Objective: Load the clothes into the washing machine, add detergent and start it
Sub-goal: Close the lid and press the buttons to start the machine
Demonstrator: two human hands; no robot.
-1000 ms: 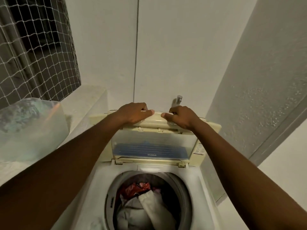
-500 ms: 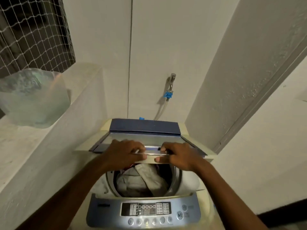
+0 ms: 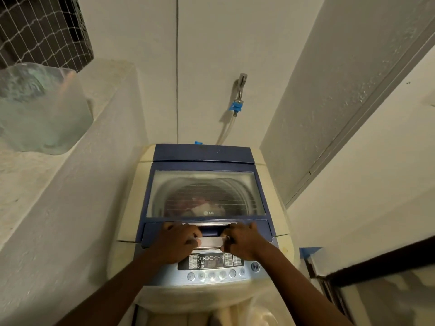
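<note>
Translucent plastic container (image 3: 40, 109) on rough ledge (image 3: 30, 175), far left. White netting (image 3: 42, 29) over dark opening above it. Metal tap (image 3: 242, 84) on back wall, blue connector (image 3: 236, 106) below, clear hose (image 3: 226, 130) running down. Dark-framed panel (image 3: 376, 285) lower right, contents unclear.

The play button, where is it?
In the head view, the play button sits at the right end of the control panel, just beside the right hand.
</note>
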